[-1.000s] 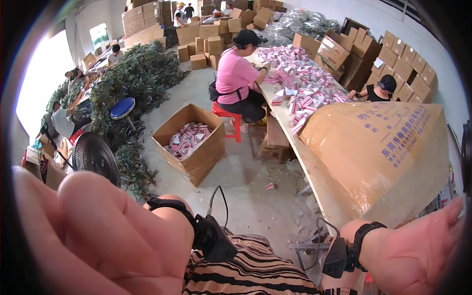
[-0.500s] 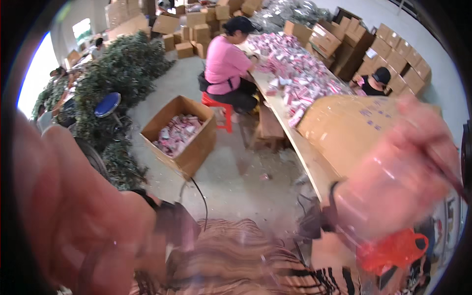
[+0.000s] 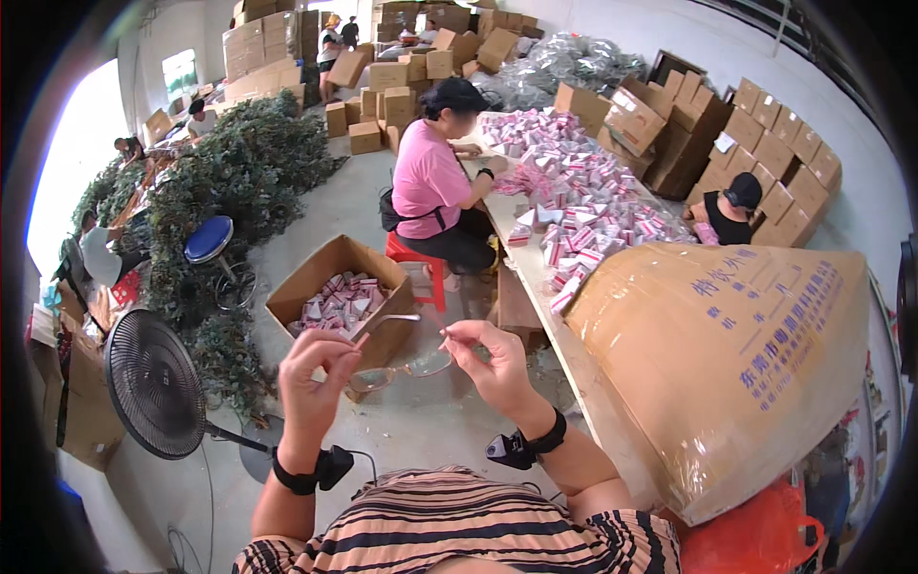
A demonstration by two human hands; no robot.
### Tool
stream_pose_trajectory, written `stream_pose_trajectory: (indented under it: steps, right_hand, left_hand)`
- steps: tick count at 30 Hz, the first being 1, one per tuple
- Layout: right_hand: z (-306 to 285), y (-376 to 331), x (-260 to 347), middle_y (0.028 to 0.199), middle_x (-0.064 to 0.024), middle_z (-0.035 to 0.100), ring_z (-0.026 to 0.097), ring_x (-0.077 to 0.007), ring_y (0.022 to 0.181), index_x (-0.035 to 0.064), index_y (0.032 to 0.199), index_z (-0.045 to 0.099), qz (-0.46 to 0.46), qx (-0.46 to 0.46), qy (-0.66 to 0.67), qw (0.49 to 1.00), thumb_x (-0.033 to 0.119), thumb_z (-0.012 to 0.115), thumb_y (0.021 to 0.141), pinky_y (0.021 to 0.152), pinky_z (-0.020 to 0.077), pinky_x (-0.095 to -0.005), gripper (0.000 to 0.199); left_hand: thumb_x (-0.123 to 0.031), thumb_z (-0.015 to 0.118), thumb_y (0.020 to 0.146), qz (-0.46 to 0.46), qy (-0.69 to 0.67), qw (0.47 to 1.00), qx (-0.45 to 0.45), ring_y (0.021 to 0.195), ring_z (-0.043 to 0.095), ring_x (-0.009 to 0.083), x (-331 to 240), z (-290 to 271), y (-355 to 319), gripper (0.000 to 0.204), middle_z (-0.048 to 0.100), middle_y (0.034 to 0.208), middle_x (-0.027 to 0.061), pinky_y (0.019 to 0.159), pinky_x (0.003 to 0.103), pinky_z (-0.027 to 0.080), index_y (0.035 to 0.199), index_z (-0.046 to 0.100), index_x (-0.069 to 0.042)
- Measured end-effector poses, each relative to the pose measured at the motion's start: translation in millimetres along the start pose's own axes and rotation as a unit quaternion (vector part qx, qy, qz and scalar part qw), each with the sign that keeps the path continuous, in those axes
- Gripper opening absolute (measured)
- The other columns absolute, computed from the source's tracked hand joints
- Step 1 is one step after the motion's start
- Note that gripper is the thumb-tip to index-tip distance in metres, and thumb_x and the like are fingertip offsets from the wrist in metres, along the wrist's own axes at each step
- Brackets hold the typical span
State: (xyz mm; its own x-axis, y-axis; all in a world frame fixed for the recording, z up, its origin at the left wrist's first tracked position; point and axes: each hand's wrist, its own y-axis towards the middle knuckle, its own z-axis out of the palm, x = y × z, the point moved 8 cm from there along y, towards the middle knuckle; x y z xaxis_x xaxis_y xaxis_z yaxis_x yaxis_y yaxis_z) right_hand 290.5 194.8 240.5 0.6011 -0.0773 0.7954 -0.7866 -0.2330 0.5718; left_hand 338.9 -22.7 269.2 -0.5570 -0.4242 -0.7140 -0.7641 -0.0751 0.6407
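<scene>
glasses (image 3: 405, 369): between the hands, above the floor (image 3: 426, 426)
long axis: left to right, right end higher
temple (image 3: 394, 318): slants up and rightward
left hand (image 3: 318, 371): pinching the left end
right hand (image 3: 493, 364): pinching the right end

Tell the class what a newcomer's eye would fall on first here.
Probably the glasses, held between the left hand and right hand just below centre. Next, the big cardboard box at right, pink-and-white packets heaped on the table beyond it, and green foliage piled at left.
</scene>
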Motion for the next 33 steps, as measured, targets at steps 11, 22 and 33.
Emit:
stream_pose_trajectory:
  steps: [11,22,33]
  right_hand:
    - [29,29,-88,0.074,-0.0064,0.061,0.057,-0.0117,0.070,-0.0044,0.086,0.063,0.135,0.254,-0.038,0.957,0.000,0.059,0.077,0.064,0.0447,-0.0244,0.010]
    - [139,65,-133,0.072,-0.0135,0.061,0.059,-0.0268,0.065,-0.0012,0.080,0.065,0.061,0.380,-0.069,0.920,0.004,0.059,0.075,0.060,0.0449,-0.0303,0.009]
    - [295,136,-143,0.069,-0.0132,0.060,0.058,-0.0233,0.062,-0.0034,0.082,0.063,0.015,0.432,-0.023,0.902,0.001,0.061,0.075,0.058,0.0449,-0.0301,0.009]
  left_hand:
    - [-0.016,0.067,0.080,-0.254,-0.024,0.934,0.252,0.071,0.054,0.0157,132,59,-40,0.016,0.060,0.077,0.0057,0.064,0.027,0.044,0.084,0.064,0.000]
    - [-0.034,0.054,0.087,-0.373,0.104,0.856,0.343,0.087,0.060,0.0309,196,31,-66,0.041,0.063,0.093,0.0168,0.077,0.037,0.045,0.111,0.057,-0.001]
    - [-0.031,0.049,0.090,-0.336,0.160,0.892,0.257,0.079,0.057,0.0369,275,-93,-46,0.033,0.059,0.078,0.0203,0.070,0.042,0.044,0.089,0.060,0.001]
